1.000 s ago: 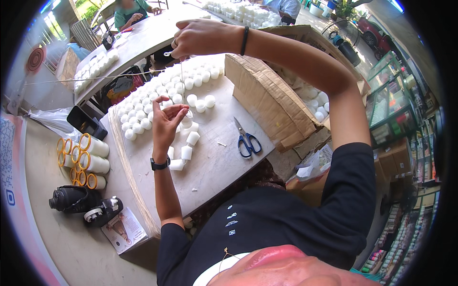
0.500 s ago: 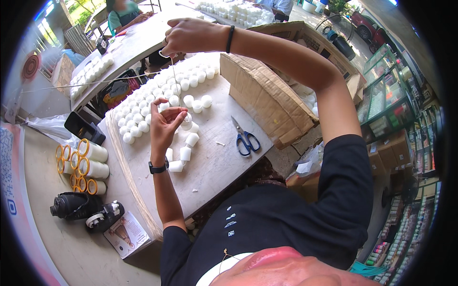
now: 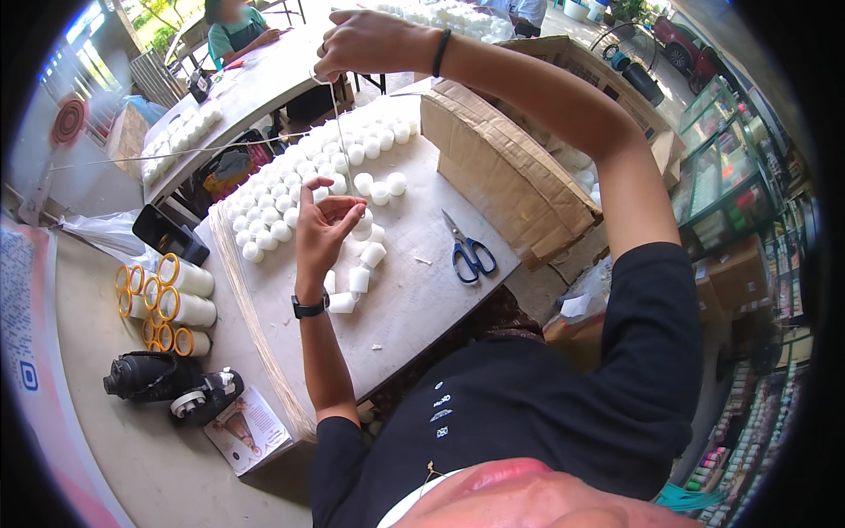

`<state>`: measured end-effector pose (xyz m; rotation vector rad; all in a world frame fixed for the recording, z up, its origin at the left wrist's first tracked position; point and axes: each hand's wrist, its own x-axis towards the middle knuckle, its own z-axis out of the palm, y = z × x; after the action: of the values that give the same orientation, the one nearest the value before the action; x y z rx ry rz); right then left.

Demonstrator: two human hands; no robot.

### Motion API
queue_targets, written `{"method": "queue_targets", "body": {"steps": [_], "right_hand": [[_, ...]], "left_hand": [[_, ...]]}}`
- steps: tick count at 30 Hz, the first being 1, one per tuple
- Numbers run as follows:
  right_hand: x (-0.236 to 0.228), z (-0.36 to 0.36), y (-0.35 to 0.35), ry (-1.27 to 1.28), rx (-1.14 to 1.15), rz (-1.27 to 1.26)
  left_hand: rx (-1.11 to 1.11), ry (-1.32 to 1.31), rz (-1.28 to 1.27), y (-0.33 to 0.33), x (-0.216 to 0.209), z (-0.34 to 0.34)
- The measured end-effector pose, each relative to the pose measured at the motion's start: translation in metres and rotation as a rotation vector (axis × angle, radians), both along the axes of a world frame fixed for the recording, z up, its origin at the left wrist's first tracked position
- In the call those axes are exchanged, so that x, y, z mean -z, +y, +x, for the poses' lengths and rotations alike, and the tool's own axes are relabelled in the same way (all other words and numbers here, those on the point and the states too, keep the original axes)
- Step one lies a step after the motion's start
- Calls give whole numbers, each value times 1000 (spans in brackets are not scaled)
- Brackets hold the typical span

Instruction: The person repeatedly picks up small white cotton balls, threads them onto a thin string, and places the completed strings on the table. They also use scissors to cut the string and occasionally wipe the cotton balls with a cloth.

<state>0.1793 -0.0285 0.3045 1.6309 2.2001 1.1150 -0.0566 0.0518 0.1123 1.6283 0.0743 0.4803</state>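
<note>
High over the table, my right hand (image 3: 374, 41) is closed on a thin white cord (image 3: 340, 119) and holds it taut. The cord runs down to my left hand (image 3: 324, 229), which has a dark watch at the wrist. Its thumb and forefinger pinch a small white cup-shaped piece (image 3: 363, 224), partly hidden by the fingers. Below it, several similar white pieces (image 3: 359, 280) lie in a curved row on the tabletop (image 3: 405, 308). Many more white pieces (image 3: 282, 198) stand in rows beyond my left hand. Blue-handled scissors (image 3: 473, 260) lie open on the right.
A cardboard box (image 3: 502, 167) stands right of the table. To the left are white rolls with yellow rims (image 3: 189, 290), black bottles (image 3: 150, 377) and a printed leaflet (image 3: 246, 431). A bundle of cords (image 3: 251, 326) hangs over the table edge. Another person (image 3: 236, 40) sits at a far table.
My right hand has risen slightly, drawing the cord upward. My left hand keeps its pinch near the same spot. The whole view has shifted a little.
</note>
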Motion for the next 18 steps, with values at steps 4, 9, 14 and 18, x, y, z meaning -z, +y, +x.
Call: {"method": "queue_targets", "body": {"steps": [4, 9, 14, 18], "right_hand": [[-8, 1, 1, -14, -19, 62], [-10, 9, -3, -91, -1, 44], [-13, 10, -8, -109, 98, 13], [-14, 9, -6, -129, 93, 27]], "left_hand": [[-3, -12, -12, -1, -1, -1], [8, -15, 1, -2, 0, -2], [10, -7, 24, 0, -5, -3], [6, -3, 2, -1, -4, -4]]}}
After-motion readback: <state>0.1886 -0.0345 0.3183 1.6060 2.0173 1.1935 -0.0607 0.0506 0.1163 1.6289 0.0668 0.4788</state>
